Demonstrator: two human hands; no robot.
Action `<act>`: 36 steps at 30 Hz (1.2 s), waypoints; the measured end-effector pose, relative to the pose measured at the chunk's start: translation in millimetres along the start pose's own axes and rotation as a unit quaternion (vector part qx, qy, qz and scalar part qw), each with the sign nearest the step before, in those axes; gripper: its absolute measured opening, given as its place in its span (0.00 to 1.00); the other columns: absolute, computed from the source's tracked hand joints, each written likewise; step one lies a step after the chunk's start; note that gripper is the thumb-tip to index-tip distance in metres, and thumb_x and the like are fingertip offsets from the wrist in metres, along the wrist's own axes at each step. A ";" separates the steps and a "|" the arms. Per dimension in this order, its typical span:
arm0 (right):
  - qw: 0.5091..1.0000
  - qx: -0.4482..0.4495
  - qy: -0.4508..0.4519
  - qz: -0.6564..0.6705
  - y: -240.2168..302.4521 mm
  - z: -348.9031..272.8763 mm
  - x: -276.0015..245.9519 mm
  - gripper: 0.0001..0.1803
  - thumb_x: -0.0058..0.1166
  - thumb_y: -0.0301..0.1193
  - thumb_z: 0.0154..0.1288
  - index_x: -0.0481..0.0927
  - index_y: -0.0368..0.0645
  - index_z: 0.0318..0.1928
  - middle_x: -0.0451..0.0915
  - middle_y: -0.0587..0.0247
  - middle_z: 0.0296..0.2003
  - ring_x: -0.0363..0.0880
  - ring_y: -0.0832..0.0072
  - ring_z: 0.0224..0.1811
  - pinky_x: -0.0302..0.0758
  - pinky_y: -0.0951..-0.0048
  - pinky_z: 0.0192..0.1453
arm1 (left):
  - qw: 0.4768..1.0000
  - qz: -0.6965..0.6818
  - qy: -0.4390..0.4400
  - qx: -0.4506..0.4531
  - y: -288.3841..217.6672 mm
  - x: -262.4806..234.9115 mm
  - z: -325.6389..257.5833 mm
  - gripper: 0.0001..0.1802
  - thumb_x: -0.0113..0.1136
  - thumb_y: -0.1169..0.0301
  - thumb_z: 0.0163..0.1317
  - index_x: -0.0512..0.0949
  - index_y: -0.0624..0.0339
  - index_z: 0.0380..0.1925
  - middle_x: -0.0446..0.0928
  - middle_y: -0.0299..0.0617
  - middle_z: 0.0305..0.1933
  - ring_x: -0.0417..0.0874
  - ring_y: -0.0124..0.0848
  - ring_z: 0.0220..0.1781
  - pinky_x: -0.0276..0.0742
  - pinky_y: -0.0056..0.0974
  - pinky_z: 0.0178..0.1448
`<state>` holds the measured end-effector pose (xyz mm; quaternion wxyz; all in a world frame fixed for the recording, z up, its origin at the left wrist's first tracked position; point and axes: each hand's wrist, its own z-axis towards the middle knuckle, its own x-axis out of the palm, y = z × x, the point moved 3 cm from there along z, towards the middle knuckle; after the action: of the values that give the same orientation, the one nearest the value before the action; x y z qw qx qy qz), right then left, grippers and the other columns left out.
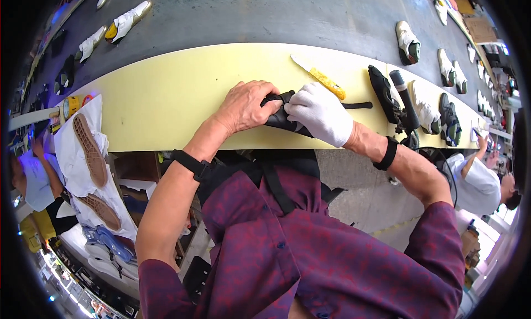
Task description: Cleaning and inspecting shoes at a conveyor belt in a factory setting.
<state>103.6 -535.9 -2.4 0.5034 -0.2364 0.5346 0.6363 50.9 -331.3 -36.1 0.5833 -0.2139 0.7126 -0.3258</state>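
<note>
Black item (281,120) by the near edge of the desk (166,92), long axis slanting rightward toward that edge; left hand (247,105) clasps its left end; gloved right hand (319,115) pinches it farther right.

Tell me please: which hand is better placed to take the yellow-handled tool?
Probably the right hand: it is nearer to the yellow-handled tool. Both hands touch the black item; the left hand is farther.

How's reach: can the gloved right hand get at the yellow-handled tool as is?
Probably yes: the yellow-handled tool lies just beyond the right hand, with nothing visible between them. That hand is busy at the black piece, though, so it would likely have to let go first.
</note>
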 end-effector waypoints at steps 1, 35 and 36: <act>1.000 -0.004 0.026 -0.013 1.6 0.2 -0.3 0.10 0.65 0.29 0.58 0.83 0.42 0.41 0.79 0.59 0.38 0.77 0.58 0.43 0.74 0.59 0.50 | 1.000 0.007 -0.014 0.022 -1.8 -0.7 -0.7 0.19 0.60 0.57 0.69 0.84 0.60 0.47 0.87 0.53 0.45 0.86 0.51 0.50 0.78 0.51 0.59; 0.728 0.451 -0.142 0.497 97.6 -5.3 7.1 0.26 0.49 0.38 0.84 0.78 0.30 0.69 0.85 0.61 0.49 0.80 0.79 0.50 0.78 0.74 0.58 | 0.794 -0.569 -0.194 -0.094 -60.3 -1.3 -119.0 0.32 0.38 0.51 0.88 0.66 0.68 0.74 0.75 0.48 0.70 0.77 0.35 0.71 0.70 0.41 0.77; 0.726 0.451 -0.144 0.500 97.5 -6.3 8.5 0.26 0.49 0.38 0.84 0.78 0.30 0.69 0.85 0.61 0.49 0.80 0.79 0.50 0.78 0.74 0.58 | 0.796 -0.566 -0.192 -0.097 -61.4 -1.8 -118.5 0.32 0.38 0.51 0.88 0.66 0.68 0.74 0.75 0.48 0.70 0.77 0.35 0.71 0.70 0.41 0.77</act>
<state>11.8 -530.7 31.7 0.2306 0.4138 0.7206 0.5062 -68.3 -347.4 21.7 0.3961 -0.6927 0.3650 -0.4795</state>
